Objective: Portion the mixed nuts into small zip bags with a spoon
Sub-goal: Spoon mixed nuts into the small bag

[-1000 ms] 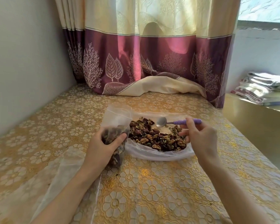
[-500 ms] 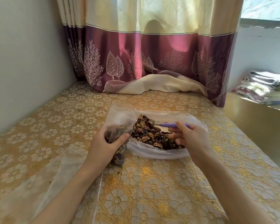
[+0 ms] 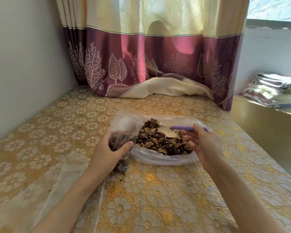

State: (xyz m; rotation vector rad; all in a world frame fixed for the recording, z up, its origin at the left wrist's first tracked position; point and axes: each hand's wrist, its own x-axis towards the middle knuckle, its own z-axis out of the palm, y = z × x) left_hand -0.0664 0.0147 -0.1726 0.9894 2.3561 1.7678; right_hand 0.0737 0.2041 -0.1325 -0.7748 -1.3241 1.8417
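Left hand [image 3: 107,148] grips zip bag [image 3: 123,128]; right hand [image 3: 203,143] pinches spoon [image 3: 183,127] over nuts [image 3: 160,142].

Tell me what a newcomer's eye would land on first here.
First the heap of mixed nuts in the open large plastic bag, mid-table on the gold floral tablecloth. Next the right hand holding a purple-handled spoon, its bowl at the pile's far edge, and the left hand gripping a partly filled small zip bag beside it. Behind hangs a cream and maroon curtain.
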